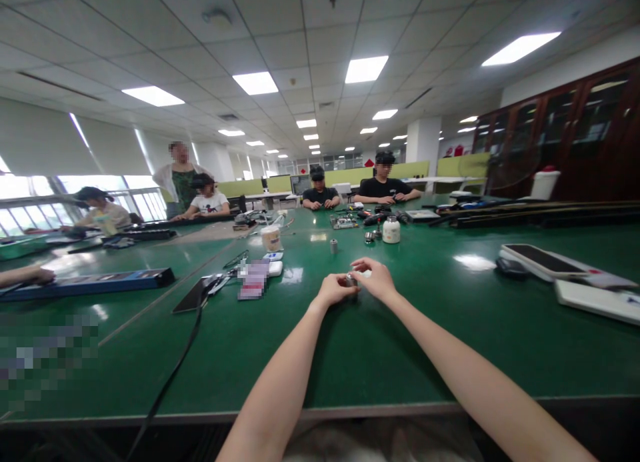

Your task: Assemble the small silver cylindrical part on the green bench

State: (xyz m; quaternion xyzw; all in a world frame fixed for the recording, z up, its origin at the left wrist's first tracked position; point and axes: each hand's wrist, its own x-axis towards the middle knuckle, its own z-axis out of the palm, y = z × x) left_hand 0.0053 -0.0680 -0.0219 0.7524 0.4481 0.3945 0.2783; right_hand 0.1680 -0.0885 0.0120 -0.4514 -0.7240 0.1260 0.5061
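Observation:
Both hands meet over the green table in the middle of the view. My left hand (pixel 336 290) is closed, thumb and fingers around a small silver metal cylinder (pixel 353 282) held low over the tabletop. From the other side my right hand (pixel 376 279) pinches at the top of the same cylinder, its fingers bent. Most of the cylinder is hidden by the fingers. Something whitish shows by the right fingers, too small to make out. Just beyond the hands, a similar small metal cylinder (pixel 334 246) stands upright on the table.
A white jar (pixel 391 230), small metal parts (pixel 370 237) and a circuit board (pixel 345 221) lie farther back. To the left are a paper cup (pixel 271 239) and a black cable (pixel 186 355); to the right, a white-framed device (pixel 545 261). Other people sit around the table.

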